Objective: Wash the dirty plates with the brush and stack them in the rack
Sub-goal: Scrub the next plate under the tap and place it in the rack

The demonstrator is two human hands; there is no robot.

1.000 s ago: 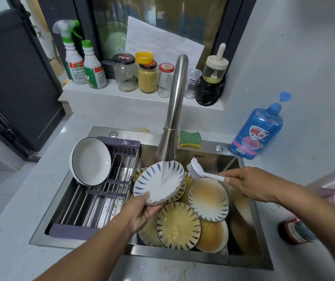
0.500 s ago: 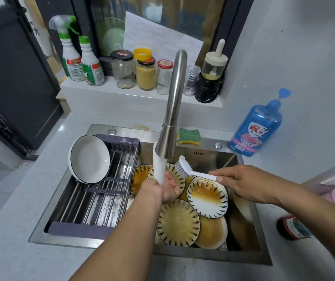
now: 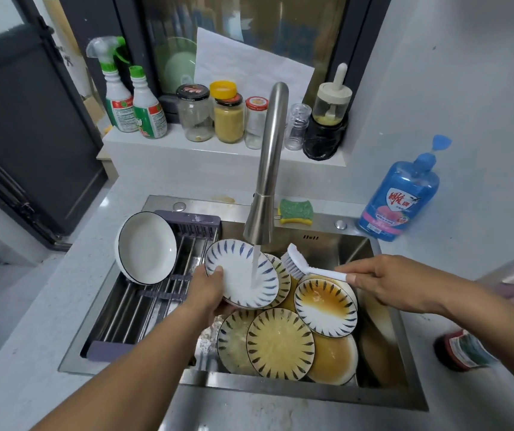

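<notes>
Head view, left hand (image 3: pixel 207 287) gripping round glossy plate (image 3: pixel 238 279), right hand (image 3: pixel 388 284) gripping white bristled brush (image 3: pixel 296 263)

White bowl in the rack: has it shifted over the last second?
No. The white bowl leans at the same far-left end of the rack as before, beside its purple end bar.
</notes>
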